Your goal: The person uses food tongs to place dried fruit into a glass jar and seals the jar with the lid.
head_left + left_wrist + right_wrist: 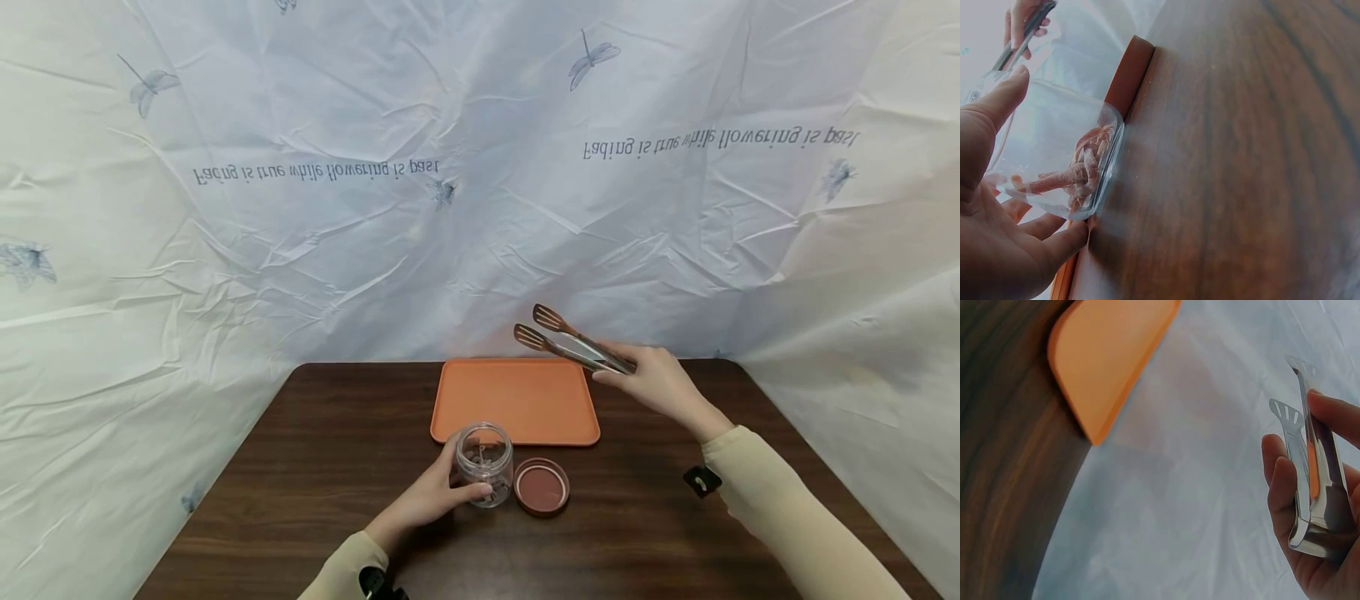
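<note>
A clear jar stands uncapped on the table, and my left hand grips it from the left with thumb and fingers around its wall. Reddish-brown twisted strips lie at the jar's bottom; what they are I cannot tell. My right hand holds metal tongs in the air above the tray's right side. The tongs' slotted tips point up and left, spread apart with nothing between them. In the right wrist view, thumb and fingers squeeze the tongs along their arms.
An orange tray lies at the back of the dark wooden table. The reddish-brown lid sits right of the jar, its inner side up. White printed cloth hangs behind the table and along both sides.
</note>
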Available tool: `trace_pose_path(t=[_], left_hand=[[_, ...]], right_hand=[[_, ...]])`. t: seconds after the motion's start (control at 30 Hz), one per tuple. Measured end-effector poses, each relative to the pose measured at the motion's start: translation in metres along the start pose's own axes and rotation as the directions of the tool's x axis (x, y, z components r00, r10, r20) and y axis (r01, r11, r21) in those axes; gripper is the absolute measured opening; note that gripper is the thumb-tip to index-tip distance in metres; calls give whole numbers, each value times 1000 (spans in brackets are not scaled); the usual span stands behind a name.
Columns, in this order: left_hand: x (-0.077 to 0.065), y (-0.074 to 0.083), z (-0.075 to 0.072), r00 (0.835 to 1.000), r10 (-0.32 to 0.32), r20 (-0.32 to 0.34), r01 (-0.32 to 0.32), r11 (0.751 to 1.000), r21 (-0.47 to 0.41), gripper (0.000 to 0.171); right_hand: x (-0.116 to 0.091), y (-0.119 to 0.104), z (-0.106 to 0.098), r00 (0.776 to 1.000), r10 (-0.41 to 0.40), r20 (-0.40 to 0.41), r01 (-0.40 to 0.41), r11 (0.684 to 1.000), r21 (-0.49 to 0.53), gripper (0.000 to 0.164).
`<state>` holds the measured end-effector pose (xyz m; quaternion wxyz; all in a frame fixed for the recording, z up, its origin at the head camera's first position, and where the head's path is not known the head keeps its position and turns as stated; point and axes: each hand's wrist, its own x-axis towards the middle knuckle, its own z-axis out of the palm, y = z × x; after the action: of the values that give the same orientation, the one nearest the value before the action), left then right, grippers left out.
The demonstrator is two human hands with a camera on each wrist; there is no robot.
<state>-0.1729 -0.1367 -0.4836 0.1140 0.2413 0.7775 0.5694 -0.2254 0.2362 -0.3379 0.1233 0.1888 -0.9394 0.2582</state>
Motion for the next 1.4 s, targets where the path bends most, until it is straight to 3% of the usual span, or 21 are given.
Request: trace_pose_path(t=[0.37, 0.57, 0.8, 1.1, 1.4], left_hand=[[1, 0, 0, 1000, -5, 2, 5, 1000, -11, 91], [1, 0, 1, 1000, -8, 3, 8, 1000, -11, 91], [0, 1, 0, 1000, -14, -2, 14, 1000, -9, 91], [0, -1, 1, 1000, -19, -2, 19, 1000, -23, 90], [1, 1, 1, 1000, -15, -12, 15, 1000, -10, 93]], right_hand=[[-9, 22, 7, 992, 120, 26, -120, 992, 29, 79], [-16, 41, 14, 984, 179, 7, -179, 981, 74, 77], [-24, 60, 22, 963, 260, -70, -259, 966, 21, 85], [-31, 74, 32, 928, 324, -184, -328, 944, 9, 73], [-35, 86, 38, 898, 428, -106, -429, 903, 16, 74]])
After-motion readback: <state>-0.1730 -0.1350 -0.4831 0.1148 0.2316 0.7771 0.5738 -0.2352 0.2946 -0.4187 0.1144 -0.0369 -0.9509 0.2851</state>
